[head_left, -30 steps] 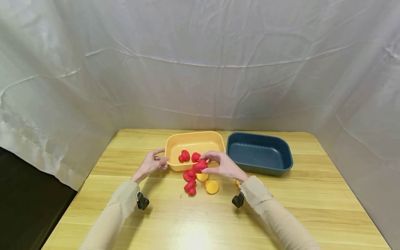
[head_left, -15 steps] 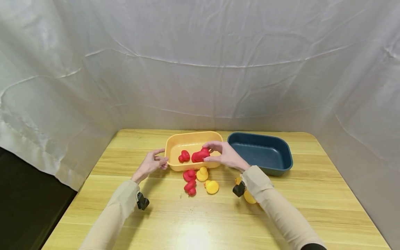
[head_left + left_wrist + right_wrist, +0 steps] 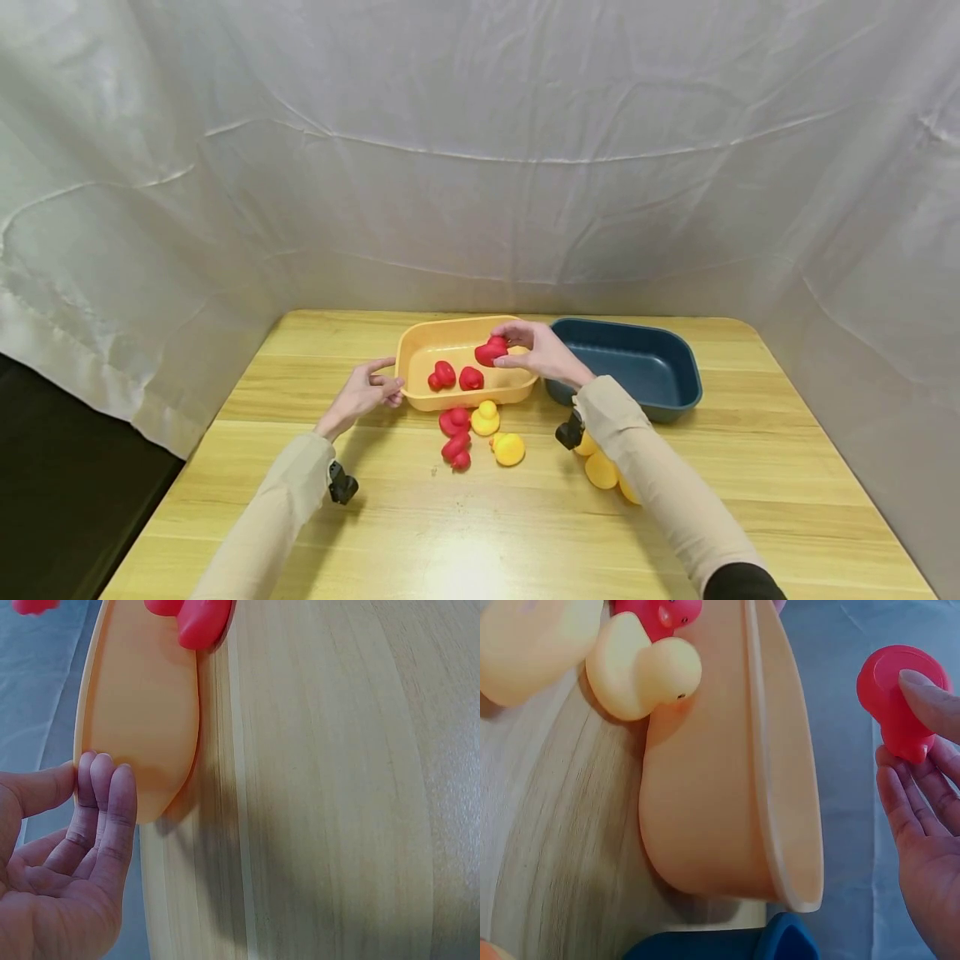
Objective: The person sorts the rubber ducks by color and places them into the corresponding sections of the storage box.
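Over the yellow tray (image 3: 450,342), the right hand (image 3: 538,348) holds a red duck (image 3: 491,352) aloft, pinched between thumb and fingers, as I watch from my distant station. In my right wrist view, the thumb presses the toy's flat round base, with the fingers at its other end. At the tray's opposite end, well to the left of that hand, I see the person's left hand (image 3: 369,390) gripping the rim, thumb set against fingers. Slightly nearer the wearer than the right hand, two more red toys (image 3: 442,375) sit inside the tray, just apart. Immediately right of the same hand, partly behind its wrist, stands a dark blue bin (image 3: 622,367). Between the two hands and closer to the wearer, a red pair (image 3: 457,451) and a yellow pair (image 3: 509,449) of ducks lie on the wooden bench (image 3: 390,533), in front of the tray. Behind the right hand, along its forearm, a yellow cluster (image 3: 602,471) of toys is bunched, partly hidden by the pale sleeve (image 3: 660,492); I cannot count them all. Past both hands hangs a silvery sheet (image 3: 525,183).
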Available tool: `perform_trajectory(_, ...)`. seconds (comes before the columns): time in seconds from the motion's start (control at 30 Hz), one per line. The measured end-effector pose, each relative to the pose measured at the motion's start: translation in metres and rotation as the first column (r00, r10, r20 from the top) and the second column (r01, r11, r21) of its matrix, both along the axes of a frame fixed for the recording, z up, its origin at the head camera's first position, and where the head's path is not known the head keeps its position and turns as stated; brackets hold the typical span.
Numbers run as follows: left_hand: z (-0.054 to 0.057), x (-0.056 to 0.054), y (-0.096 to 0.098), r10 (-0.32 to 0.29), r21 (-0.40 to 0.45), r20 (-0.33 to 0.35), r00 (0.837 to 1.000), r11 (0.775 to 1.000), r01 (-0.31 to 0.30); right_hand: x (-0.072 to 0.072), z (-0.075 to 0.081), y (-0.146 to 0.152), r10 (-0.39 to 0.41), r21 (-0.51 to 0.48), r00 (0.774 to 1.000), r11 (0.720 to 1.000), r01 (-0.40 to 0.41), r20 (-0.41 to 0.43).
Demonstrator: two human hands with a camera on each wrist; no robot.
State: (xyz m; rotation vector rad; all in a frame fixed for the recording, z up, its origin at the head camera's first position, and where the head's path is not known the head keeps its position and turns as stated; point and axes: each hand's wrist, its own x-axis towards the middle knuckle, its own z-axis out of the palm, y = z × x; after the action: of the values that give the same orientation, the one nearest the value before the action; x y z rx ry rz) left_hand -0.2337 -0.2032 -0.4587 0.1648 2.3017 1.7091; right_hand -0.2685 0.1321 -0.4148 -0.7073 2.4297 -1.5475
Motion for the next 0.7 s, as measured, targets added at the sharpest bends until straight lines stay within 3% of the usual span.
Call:
perform_trajectory(0.33,0.000,0.001,0.001,0.001,0.007,0.001,1.000,1.000,-0.001,-0.017,-0.014,0.000,-0.037,-0.006,0.999,0.999,0.037,0.002)
perform_trajectory(0.7,0.000,0.000,0.001,0.003,0.002,0.002,1.000,1.000,-0.003,-0.029,-0.022,-0.002,-0.082,0.053,0.997,0.995,0.082,-0.004)
